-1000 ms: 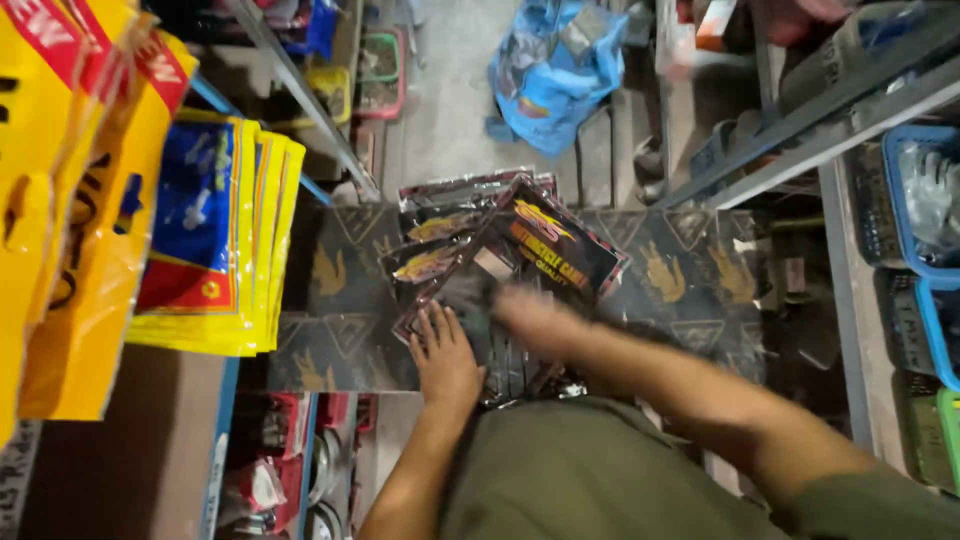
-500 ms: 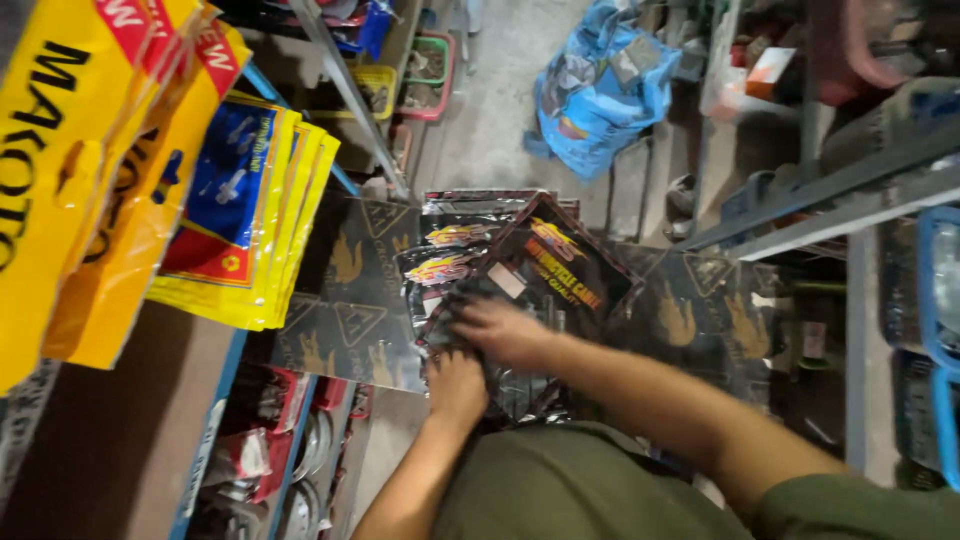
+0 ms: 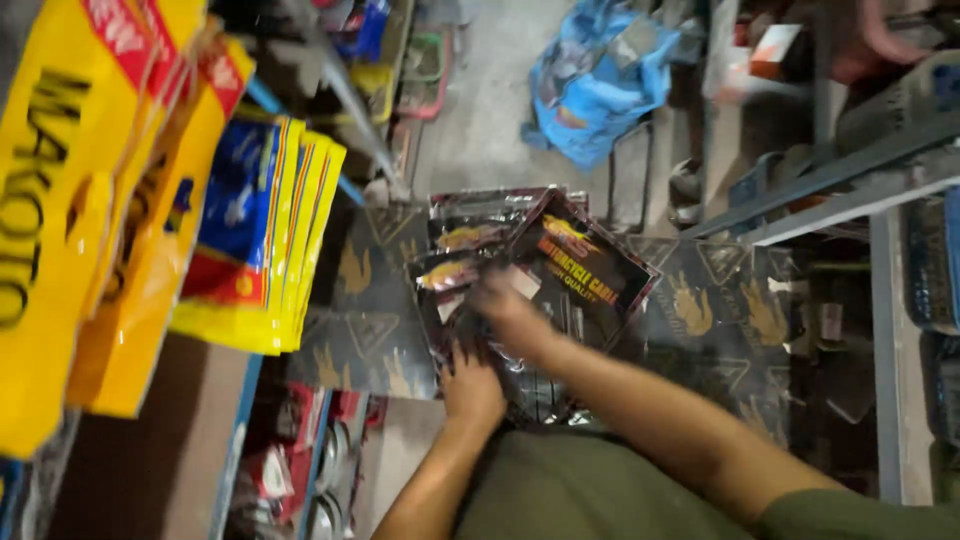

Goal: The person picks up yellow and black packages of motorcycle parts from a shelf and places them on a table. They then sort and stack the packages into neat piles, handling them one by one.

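Hands: two, both down in the dark box [image 3: 370,320].
Left hand [image 3: 472,385]: near edge of the packets, fingers spread flat on them, gripping nothing.
Right hand [image 3: 515,312]: blurred, on the tilted top packet [image 3: 590,265]; whether the fingers clench it cannot be told.
Packets: about four glossy black ones [image 3: 460,240] fanned in the box's middle.
Hanging bags: roughly three yellow [image 3: 60,200], three blue-yellow [image 3: 265,240], close on the left.
Blue bag [image 3: 600,80]: one, far on the floor.
Room: shelf rails [image 3: 830,190] crowd the right; bare floor lies far.
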